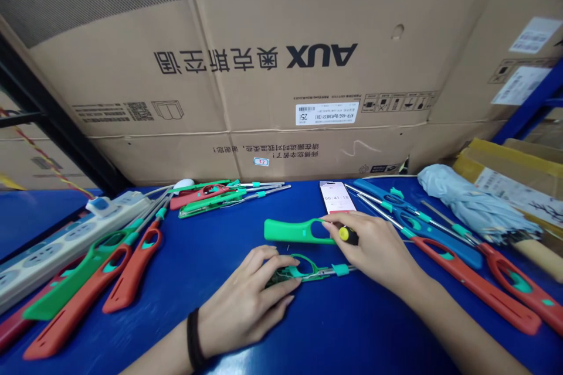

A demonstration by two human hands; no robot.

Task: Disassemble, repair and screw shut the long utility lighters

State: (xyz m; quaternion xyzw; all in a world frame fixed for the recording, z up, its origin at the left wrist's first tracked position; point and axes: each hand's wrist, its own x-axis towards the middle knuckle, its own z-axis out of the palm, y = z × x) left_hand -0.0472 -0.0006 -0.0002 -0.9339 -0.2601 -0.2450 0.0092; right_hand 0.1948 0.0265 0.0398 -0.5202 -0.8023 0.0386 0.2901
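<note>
My left hand (pixel 253 299) is closed around the handle of an opened green gas lighter (pixel 310 273), which lies low over the blue table. Its inner parts, a thin wire and a teal trigger show, and its metal tube points right. Above it, a loose green casing half (pixel 288 231) is pinched at its right end by the thumb and fingers of my right hand (pixel 380 246). That same hand also holds a dark screwdriver (pixel 347 235) with a yellow butt end; its shaft is hidden.
Red and green lighters (pixel 83 281) lie at left beside a white power strip (pixel 53 246). More lighters (pixel 211 196) are at the back. A phone timer (pixel 336 198), blue and red lighters (pixel 475 281) and an umbrella (pixel 475 199) sit to the right. A large carton (pixel 264 94) stands behind.
</note>
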